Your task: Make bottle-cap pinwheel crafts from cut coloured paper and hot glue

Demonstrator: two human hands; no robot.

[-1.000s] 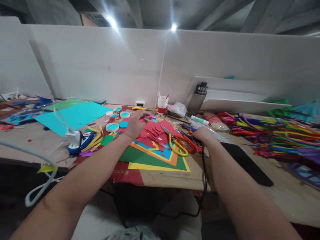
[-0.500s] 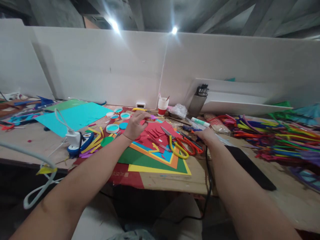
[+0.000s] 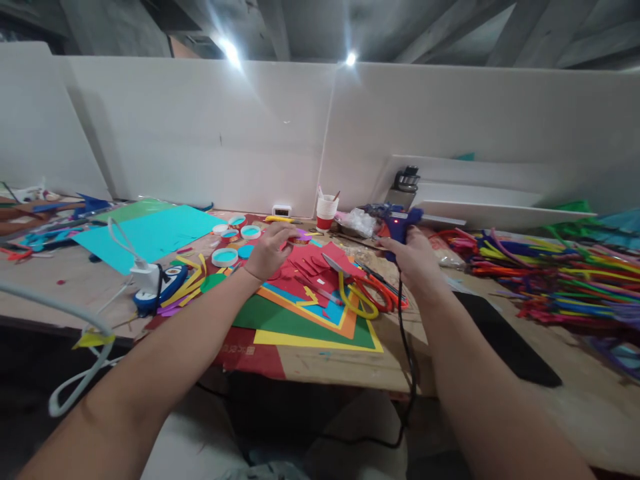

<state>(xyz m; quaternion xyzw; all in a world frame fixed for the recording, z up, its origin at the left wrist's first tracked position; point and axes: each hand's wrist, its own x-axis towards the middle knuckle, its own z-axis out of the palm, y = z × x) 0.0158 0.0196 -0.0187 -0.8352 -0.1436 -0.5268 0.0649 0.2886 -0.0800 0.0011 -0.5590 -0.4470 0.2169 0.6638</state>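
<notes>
My right hand (image 3: 419, 259) grips a blue-purple hot glue gun (image 3: 399, 228) with a small red light, raised above the table; its black cord (image 3: 406, 347) hangs down over the front edge. Over the left side of the red paper pieces (image 3: 305, 263), my left hand (image 3: 270, 252) is curled with thumb and fingertips close together. Whatever it pinches is too small or hidden to name. Yellow-handled scissors (image 3: 356, 303) and red-handled scissors (image 3: 383, 297) lie between the hands, on stacked coloured sheets (image 3: 295, 323).
Round tubs (image 3: 225, 257) stand left of my left hand. A paper cup (image 3: 327, 210) and a bottle (image 3: 404, 190) stand at the back. Pipe cleaners (image 3: 565, 280) pile up at right, beyond a black slab (image 3: 505, 337). A power strip (image 3: 159, 290) lies at left.
My right hand has lifted the glue gun from the tabletop, and its cord has shifted left. The glue stick tube beside that hand is now out of sight. My left hand has barely moved.
</notes>
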